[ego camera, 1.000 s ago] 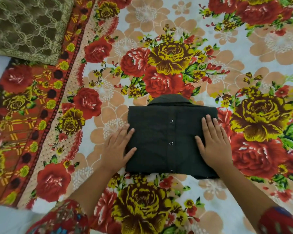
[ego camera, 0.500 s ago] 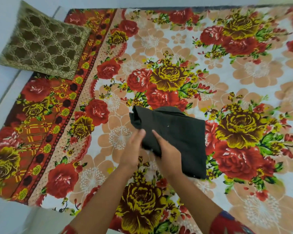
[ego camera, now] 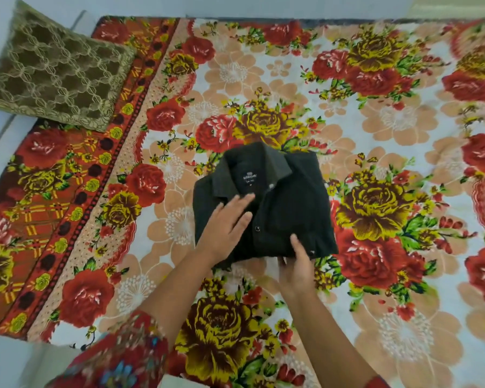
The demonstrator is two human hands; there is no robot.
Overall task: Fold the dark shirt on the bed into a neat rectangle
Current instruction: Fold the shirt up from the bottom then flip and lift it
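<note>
The dark shirt (ego camera: 289,203) lies folded into a compact rectangle on the floral bedsheet (ego camera: 375,113), collar side up, with its neck label and snap buttons showing. My left hand (ego camera: 226,228) rests flat on the shirt's left half, fingers spread toward the collar. My right hand (ego camera: 297,264) is at the shirt's near edge, thumb on top and fingers curled under the fabric, holding that edge.
An olive patterned cushion (ego camera: 53,74) sits at the bed's far left corner. The sheet's red-orange border (ego camera: 67,205) runs along the left side. Pale floor or wall (ego camera: 0,152) shows beyond the bed's left edge.
The shirt was lying button-back up under both flat hands, then was lifted and turned over. Now it lies collar side up, my left hand on top and my right at its near edge.
</note>
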